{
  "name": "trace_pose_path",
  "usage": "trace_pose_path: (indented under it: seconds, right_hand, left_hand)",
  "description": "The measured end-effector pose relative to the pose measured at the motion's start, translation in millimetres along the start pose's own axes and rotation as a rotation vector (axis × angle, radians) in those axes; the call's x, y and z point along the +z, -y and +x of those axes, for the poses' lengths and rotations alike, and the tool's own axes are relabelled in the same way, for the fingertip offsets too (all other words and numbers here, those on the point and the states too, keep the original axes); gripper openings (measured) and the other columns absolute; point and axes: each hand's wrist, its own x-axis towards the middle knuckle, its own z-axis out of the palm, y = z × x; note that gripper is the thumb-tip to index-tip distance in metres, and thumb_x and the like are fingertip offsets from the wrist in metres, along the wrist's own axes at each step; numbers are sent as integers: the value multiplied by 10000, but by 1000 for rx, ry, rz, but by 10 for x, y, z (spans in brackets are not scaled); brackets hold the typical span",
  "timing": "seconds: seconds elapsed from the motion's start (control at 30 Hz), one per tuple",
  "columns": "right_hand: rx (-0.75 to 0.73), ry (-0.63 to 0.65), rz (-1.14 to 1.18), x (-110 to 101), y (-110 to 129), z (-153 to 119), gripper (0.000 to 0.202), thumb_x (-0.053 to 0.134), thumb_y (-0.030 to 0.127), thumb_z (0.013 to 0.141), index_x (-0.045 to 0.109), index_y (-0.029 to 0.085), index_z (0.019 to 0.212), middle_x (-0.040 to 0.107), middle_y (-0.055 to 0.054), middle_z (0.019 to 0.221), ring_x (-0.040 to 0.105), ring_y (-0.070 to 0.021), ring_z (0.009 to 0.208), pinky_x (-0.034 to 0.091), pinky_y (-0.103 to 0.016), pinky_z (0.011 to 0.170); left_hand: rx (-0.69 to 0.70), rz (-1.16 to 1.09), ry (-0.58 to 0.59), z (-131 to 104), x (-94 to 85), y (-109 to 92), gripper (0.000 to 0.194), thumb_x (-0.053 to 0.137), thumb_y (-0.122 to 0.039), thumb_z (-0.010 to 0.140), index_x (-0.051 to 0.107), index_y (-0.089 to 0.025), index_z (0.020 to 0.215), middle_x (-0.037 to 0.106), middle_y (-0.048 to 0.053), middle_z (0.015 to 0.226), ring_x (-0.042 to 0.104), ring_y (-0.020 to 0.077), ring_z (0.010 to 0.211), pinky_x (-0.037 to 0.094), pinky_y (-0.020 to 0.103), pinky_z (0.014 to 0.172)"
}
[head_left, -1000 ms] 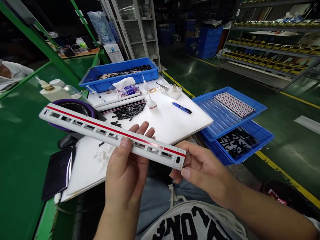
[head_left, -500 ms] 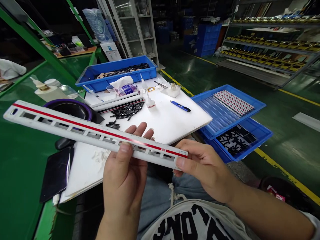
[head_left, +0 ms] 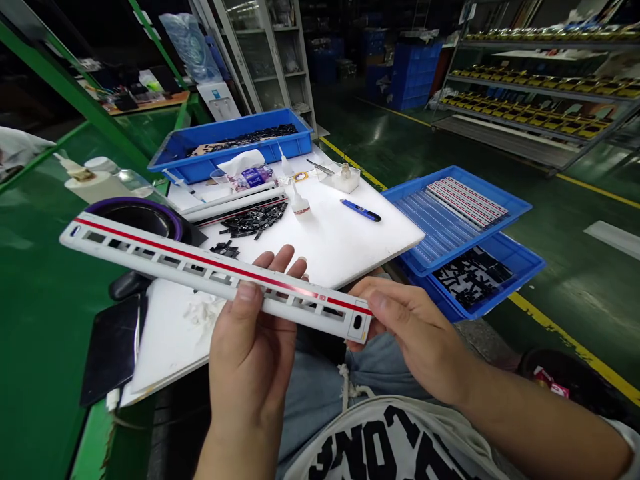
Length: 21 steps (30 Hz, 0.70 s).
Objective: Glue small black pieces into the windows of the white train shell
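Note:
A long white model train carriage shell [head_left: 200, 259] with a red stripe and a row of window openings slants across the view, its left end higher. My left hand [head_left: 253, 347] supports it from below near the middle, thumb on the near side and fingers behind. At the right end, my right hand [head_left: 415, 330] grips the shell between thumb and fingers. An oval hole shows at each end. Beyond it on the white board [head_left: 345, 250] lie small black pieces [head_left: 257, 220], a small dropper bottle [head_left: 300, 202], a blue utility knife [head_left: 360, 211] and another carriage shell [head_left: 235, 210].
Two blue trays stand at the right: the upper tray [head_left: 517, 207] bears striped shells and clear strips, the lower tray [head_left: 530, 267] dark pieces. A big blue bin [head_left: 205, 167] is at the back. A black round container [head_left: 140, 217] and a dark tablet [head_left: 110, 350] are left.
The shell's left end has shifted right and slightly down. At the right end, my right thumb has moved up, uncovering the oval hole. My left hand stays under the middle.

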Motion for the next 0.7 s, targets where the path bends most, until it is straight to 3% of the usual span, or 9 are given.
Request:
trace_pose_path:
  seconds: [0.27, 0.47, 0.7]
  right_hand:
    - [-43, 11, -57, 5, 12, -6, 404, 476, 496, 980, 685, 161, 895, 602, -33, 842, 583, -141, 746, 489, -279, 701]
    - [-104, -41, -468, -3, 55, 9, 370, 451, 438, 1003, 660, 178, 842, 621, -25, 787, 588, -147, 780, 455, -268, 717]
    - [-154, -90, -548, 19, 55, 5, 401, 352, 393, 1036, 587, 196, 777, 624, -25, 797, 580, -141, 744, 449, -267, 692]
  left_hand:
    - [-1, 10, -6, 4, -16, 13, 289, 649, -409, 899, 720, -191, 1075, 735, 85, 1197, 667, 268, 1166, 505, 418, 1084]
    - [19, 23, -30, -7, -20, 38, 298, 671, -385, 893, 700, -190, 1116, 722, 87, 1226, 652, 262, 1191, 489, 411, 1101]
    - [70, 47, -55, -45, -8, 50, 304, 676, -393, 892, 697, -205, 1130, 719, 79, 1234, 637, 266, 1214, 484, 414, 1106]
